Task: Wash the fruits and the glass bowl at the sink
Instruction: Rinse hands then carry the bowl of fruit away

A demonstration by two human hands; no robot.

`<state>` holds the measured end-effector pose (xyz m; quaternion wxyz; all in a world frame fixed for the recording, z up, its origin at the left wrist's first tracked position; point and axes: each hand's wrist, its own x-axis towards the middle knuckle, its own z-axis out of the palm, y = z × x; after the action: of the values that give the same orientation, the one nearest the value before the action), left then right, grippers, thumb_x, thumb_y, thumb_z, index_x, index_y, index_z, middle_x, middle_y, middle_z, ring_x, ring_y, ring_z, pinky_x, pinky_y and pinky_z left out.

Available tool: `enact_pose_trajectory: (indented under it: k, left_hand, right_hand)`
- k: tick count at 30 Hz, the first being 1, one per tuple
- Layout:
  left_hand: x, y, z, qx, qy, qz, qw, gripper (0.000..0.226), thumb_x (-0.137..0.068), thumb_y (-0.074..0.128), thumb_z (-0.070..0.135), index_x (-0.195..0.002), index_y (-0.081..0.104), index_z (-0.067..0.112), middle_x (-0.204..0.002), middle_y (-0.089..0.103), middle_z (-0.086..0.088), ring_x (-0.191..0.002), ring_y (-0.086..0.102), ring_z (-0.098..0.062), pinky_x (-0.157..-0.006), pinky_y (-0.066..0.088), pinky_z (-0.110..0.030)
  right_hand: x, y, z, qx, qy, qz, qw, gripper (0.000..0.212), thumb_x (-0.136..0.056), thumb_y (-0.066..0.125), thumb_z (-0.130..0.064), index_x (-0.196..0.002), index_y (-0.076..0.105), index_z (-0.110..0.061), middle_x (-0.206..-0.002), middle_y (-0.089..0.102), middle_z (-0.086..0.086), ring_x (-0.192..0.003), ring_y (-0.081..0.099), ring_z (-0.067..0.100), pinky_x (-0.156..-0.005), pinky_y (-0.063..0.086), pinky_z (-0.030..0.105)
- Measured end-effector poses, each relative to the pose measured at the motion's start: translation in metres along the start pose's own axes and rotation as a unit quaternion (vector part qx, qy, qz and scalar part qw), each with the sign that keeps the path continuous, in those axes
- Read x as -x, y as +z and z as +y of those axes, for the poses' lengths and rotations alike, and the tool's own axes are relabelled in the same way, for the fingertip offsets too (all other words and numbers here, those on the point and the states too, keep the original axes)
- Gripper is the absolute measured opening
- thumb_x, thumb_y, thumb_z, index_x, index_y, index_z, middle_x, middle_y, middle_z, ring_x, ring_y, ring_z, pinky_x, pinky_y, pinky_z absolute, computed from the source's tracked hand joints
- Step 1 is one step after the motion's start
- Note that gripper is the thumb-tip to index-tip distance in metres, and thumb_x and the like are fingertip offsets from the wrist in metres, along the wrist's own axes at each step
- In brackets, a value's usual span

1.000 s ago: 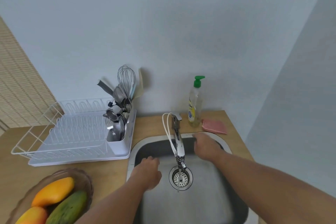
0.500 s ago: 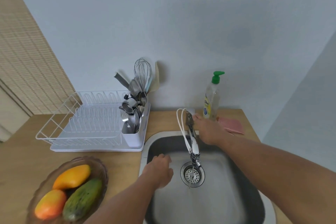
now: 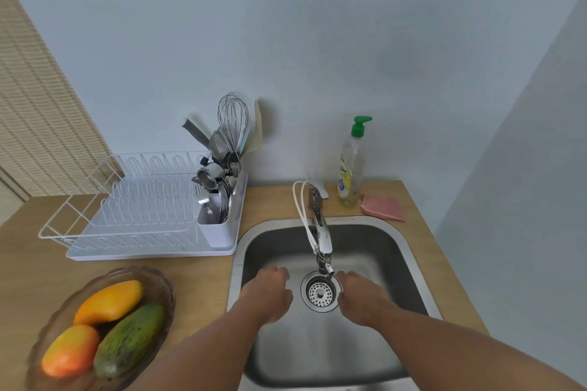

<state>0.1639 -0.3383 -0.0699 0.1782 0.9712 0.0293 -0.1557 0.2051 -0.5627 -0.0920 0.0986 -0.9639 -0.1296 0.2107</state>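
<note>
Glass bowl (image 3: 158, 282) on surface (image 3: 197, 279) left of sink (image 3: 409, 251) holds three fruits: two mangoes, one green. Two hands, left (image 3: 270, 294) and right (image 3: 362, 298), empty, fingers loosely spread beneath one faucet (image 3: 320, 232).

sink (image 3: 409, 251) set in the counter (image 3: 197, 276) toward its right edge, faucet (image 3: 319, 225) behind it. dish rack (image 3: 133, 219) to its left, near the back edge. bowl of fruit (image 3: 158, 276) at the front left. soap bottle (image 3: 349, 168) and sponge (image 3: 382, 207) at the back right corner.
</note>
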Motion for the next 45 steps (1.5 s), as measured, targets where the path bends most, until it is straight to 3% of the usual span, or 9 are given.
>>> enact_pose_trajectory:
  k: [9, 14, 21, 26, 32, 36, 39, 43, 45]
  left_hand:
    - [0.010, -0.003, -0.003, 0.003, -0.003, 0.015, 1.000, 0.044, -0.097, 0.051, 0.034, -0.139, 0.051, 0.019, -0.143, 0.052, -0.002, -0.125, 0.054, -0.025, -0.102, 0.049, -0.040]
    - [0.026, -0.034, -0.032, -0.021, -0.016, 0.044, 0.999, 0.042, -0.096, 0.050, 0.034, -0.135, 0.054, 0.020, -0.137, 0.055, -0.005, -0.123, 0.054, -0.027, -0.101, 0.049, -0.041]
    - [0.081, -0.104, -0.114, -0.020, -0.125, 0.134, 0.983, 0.041, -0.097, 0.055, 0.034, -0.136, 0.053, 0.020, -0.135, 0.056, -0.003, -0.122, 0.056, -0.025, -0.097, 0.050, -0.038]
    - [0.138, -0.127, -0.194, 0.018, -0.239, 0.166, 0.957, 0.043, -0.092, 0.057, 0.037, -0.131, 0.058, 0.021, -0.137, 0.057, -0.004, -0.126, 0.053, -0.027, -0.099, 0.047, -0.039]
    - [0.186, -0.122, -0.260, 0.062, -0.334, 0.175, 0.924, 0.036, -0.085, 0.056, 0.037, -0.115, 0.062, 0.017, -0.122, 0.063, -0.005, -0.110, 0.059, -0.027, -0.088, 0.053, -0.039]
    - [0.198, -0.103, -0.282, 0.066, -0.360, 0.158, 0.917, 0.031, -0.089, 0.055, 0.035, -0.114, 0.060, 0.016, -0.122, 0.061, -0.007, -0.112, 0.059, -0.030, -0.085, 0.051, -0.038]
    - [0.200, -0.086, -0.290, 0.075, -0.364, 0.134, 0.919, 0.025, -0.091, 0.053, 0.027, -0.111, 0.054, 0.012, -0.123, 0.060, -0.012, -0.112, 0.060, -0.034, -0.081, 0.049, -0.038]
    - [0.197, -0.065, -0.294, 0.127, -0.361, 0.139, 0.914, 0.030, -0.092, 0.057, 0.025, -0.116, 0.048, 0.008, -0.122, 0.062, -0.021, -0.112, 0.062, -0.040, -0.085, 0.050, -0.042]
    - [0.193, -0.058, -0.291, 0.145, -0.365, 0.164, 0.905, 0.032, -0.093, 0.057, 0.026, -0.118, 0.049, 0.008, -0.121, 0.064, -0.022, -0.111, 0.062, -0.041, -0.084, 0.049, -0.041]
  right_hand:
    - [0.004, -0.001, -0.033, 0.025, -0.012, -0.053, 0.998, 0.044, -0.093, 0.045, -0.026, -0.135, 0.051, -0.019, -0.136, 0.058, 0.009, -0.121, 0.060, 0.032, -0.095, 0.048, 0.039]
    - [-0.001, -0.006, -0.083, 0.007, -0.069, -0.031, 0.997, 0.025, -0.089, 0.044, -0.021, -0.106, 0.063, -0.017, -0.114, 0.067, 0.011, -0.108, 0.065, 0.035, -0.086, 0.052, 0.037]
    - [-0.005, -0.016, -0.204, -0.034, -0.173, 0.005, 0.984, 0.023, -0.090, 0.041, -0.025, -0.096, 0.063, -0.022, -0.099, 0.070, 0.005, -0.094, 0.067, 0.033, -0.078, 0.053, 0.037]
    - [-0.002, -0.010, -0.274, -0.018, -0.239, -0.013, 0.971, 0.024, -0.091, 0.044, -0.017, -0.068, 0.041, -0.026, -0.072, 0.047, -0.007, -0.077, 0.051, 0.021, -0.055, 0.032, 0.028]
    - [-0.003, 0.000, -0.324, 0.007, -0.279, 0.029, 0.960, 0.023, -0.098, 0.042, -0.030, -0.103, 0.063, -0.024, -0.098, 0.065, -0.001, -0.095, 0.063, 0.024, -0.079, 0.052, 0.036]
    - [-0.008, 0.010, -0.335, 0.032, -0.272, 0.049, 0.960, 0.021, -0.099, 0.045, -0.032, -0.114, 0.057, -0.021, -0.112, 0.065, 0.004, -0.102, 0.063, 0.028, -0.078, 0.049, 0.036]
    - [-0.012, 0.019, -0.333, 0.066, -0.256, 0.038, 0.964, 0.034, -0.099, 0.050, -0.028, -0.132, 0.049, -0.021, -0.126, 0.059, 0.006, -0.112, 0.061, 0.031, -0.081, 0.049, 0.039]
    - [-0.016, 0.032, -0.327, 0.000, -0.211, -0.008, 0.977, 0.051, -0.096, 0.051, -0.026, -0.146, 0.040, -0.028, -0.139, 0.059, 0.005, -0.125, 0.058, 0.032, -0.097, 0.052, 0.044]
    - [-0.019, 0.039, -0.327, -0.040, -0.185, -0.013, 0.982, 0.054, -0.092, 0.052, -0.025, -0.145, 0.041, -0.027, -0.137, 0.061, 0.007, -0.121, 0.061, 0.033, -0.096, 0.053, 0.045]
